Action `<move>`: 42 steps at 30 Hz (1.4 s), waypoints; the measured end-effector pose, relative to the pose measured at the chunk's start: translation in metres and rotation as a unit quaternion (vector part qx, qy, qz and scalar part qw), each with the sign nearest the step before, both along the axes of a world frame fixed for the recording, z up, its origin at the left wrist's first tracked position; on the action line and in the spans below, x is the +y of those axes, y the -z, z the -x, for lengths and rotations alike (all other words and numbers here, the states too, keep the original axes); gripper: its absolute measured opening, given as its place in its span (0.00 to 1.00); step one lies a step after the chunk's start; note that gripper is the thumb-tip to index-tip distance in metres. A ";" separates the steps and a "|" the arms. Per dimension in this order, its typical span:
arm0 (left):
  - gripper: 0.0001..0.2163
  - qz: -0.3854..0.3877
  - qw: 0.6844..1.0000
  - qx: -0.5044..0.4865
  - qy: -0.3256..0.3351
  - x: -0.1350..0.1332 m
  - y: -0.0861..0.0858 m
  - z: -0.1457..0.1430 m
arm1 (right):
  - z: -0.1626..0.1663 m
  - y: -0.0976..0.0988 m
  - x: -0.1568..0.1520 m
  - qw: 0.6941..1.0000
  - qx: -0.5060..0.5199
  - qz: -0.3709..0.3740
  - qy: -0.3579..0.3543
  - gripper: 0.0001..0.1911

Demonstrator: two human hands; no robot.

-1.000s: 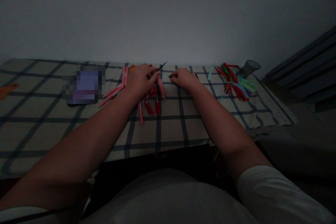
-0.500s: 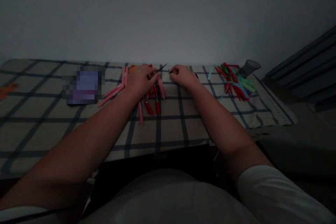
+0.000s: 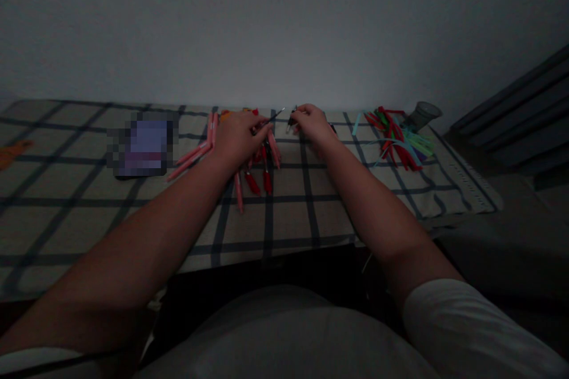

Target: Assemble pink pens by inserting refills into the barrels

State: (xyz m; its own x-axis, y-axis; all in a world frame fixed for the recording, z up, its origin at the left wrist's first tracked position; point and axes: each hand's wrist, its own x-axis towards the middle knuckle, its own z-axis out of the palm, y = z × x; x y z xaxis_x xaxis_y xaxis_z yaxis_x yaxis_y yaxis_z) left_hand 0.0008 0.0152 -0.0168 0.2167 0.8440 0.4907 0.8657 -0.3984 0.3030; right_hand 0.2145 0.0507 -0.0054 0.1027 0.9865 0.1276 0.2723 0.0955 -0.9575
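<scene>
My left hand (image 3: 242,135) pinches a thin dark stick (image 3: 276,113) that slants up to the right and ends in a pale tip. Across a small gap, my right hand (image 3: 312,122) has its fingertips closed on a small dark piece (image 3: 291,121) with a light lower end; its kind is too small to tell. Pink slim sticks (image 3: 194,154) lie left of and beneath my left hand. Two red-ended tools (image 3: 267,181) stick out below that hand. Some red and orange items behind it are partly hidden.
A blurred phone-like device (image 3: 146,145) lies at left, an orange item (image 3: 15,153) at the far left edge. Red, green and blue strips (image 3: 395,139) are heaped at right beside a tipped clear cup (image 3: 422,113). The checked cloth (image 3: 288,219) covers the table against a wall.
My right hand has risen slightly, and the dark piece in it now points downward with its light end showing. The stick in my left hand now shows a pale tip. My left hand stays put.
</scene>
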 end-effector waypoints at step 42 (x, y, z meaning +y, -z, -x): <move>0.19 0.011 1.000 0.009 -0.002 -0.002 -0.001 0.000 | -0.003 0.000 0.002 0.981 0.187 -0.023 -0.051 0.23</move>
State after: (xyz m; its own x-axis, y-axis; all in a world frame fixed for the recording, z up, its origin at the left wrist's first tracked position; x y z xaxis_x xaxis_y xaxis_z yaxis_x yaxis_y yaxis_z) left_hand 0.0012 0.0133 -0.0161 0.2219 0.8550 0.4688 0.8728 -0.3885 0.2955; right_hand 0.2171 0.0524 -0.0058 0.0508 0.9881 0.1449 -0.1095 0.1497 -0.9826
